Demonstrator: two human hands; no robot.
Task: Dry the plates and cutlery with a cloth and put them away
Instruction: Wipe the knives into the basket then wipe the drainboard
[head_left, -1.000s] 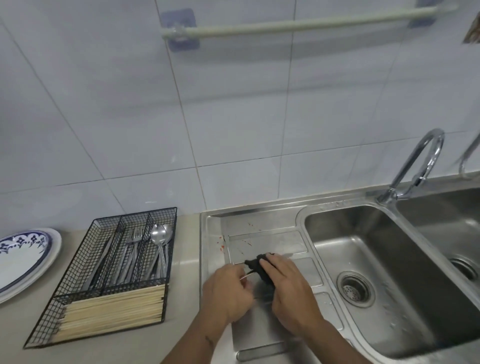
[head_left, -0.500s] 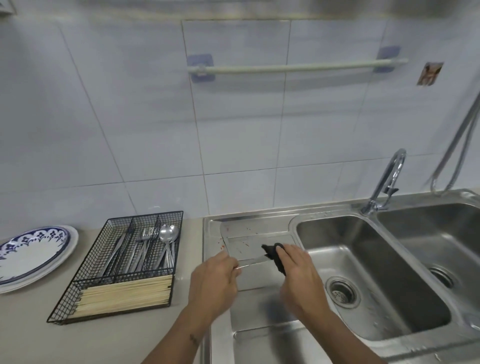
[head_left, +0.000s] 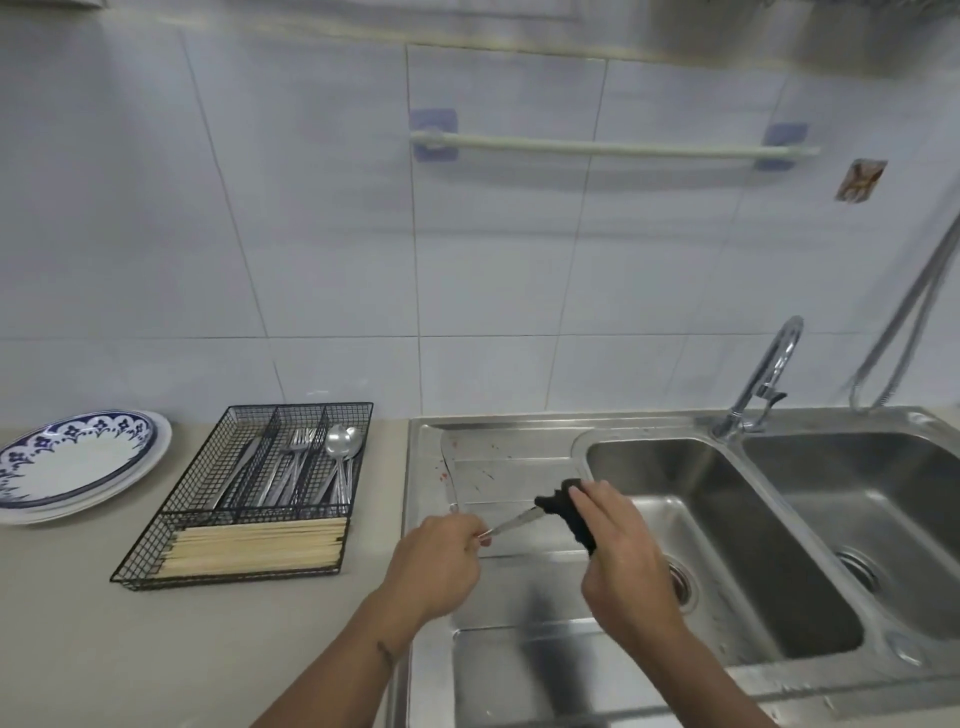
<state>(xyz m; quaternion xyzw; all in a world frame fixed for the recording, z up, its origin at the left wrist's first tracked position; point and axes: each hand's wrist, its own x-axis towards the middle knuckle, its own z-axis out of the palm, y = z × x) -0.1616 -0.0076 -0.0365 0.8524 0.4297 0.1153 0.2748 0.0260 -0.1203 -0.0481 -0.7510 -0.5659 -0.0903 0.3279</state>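
My left hand (head_left: 439, 564) grips one end of a slim metal piece of cutlery (head_left: 514, 521) above the sink's draining board (head_left: 498, 467). Its other end is wrapped in a black cloth (head_left: 566, 512), which my right hand (head_left: 621, 561) holds bunched around it. I cannot tell what kind of cutlery it is. On the counter to the left stands a black wire cutlery tray (head_left: 260, 488) with knives, forks, spoons (head_left: 343, 447) and a front row of wooden chopsticks (head_left: 254, 545). Blue-patterned plates (head_left: 72, 462) are stacked at the far left.
A steel double sink (head_left: 727, 519) fills the right side, with a curved tap (head_left: 763, 379) and a hose behind it. A towel rail (head_left: 613, 148) is fixed to the tiled wall. Beige counter (head_left: 156, 649) lies in front of the tray.
The camera view has lifted and pulled back. My hands have drawn slightly apart, so more of the metal shaft shows between the left hand and the cloth.
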